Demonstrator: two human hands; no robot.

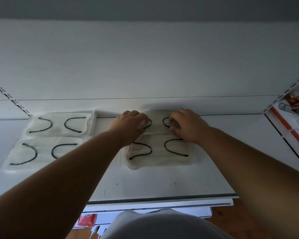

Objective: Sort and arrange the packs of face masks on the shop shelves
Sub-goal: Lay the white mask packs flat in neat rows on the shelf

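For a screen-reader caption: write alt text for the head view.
Both hands, left hand and right hand, rest on the rear face mask pack at the back of a white shop shelf. A second pack lies in front of it, and two more packs lie to the left.

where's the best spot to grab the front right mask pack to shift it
Take the front right pack by its near edge, coming from the shelf front. It lies flat and limp on the shelf, with bare shelf before it; its far edge is under the back pack that both hands press.
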